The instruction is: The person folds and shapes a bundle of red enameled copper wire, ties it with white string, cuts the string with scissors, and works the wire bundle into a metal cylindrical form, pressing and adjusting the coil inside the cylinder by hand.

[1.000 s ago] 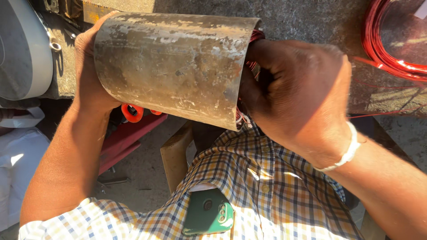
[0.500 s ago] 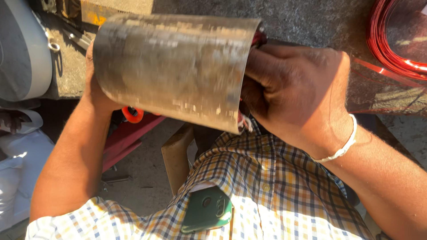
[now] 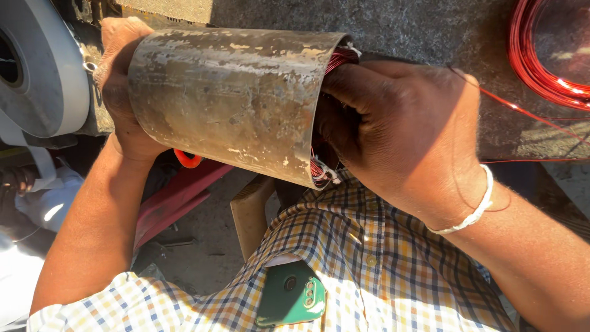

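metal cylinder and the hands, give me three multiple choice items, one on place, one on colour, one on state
1. Where is the right hand?
A. at the open end of the metal cylinder
B. flat on the checked shirt
C. on the wire coil

2. What colour is the wire inside the cylinder?
A. blue
B. red
C. white

3. How is the cylinder held?
A. standing upright on the floor
B. lying on its side between both hands
C. hanging from a hook

Answers:
1 A, its fingers reach into the open end.
2 B, red strands show at the rim.
3 B, the left hand braces the far end and the right hand the near one.
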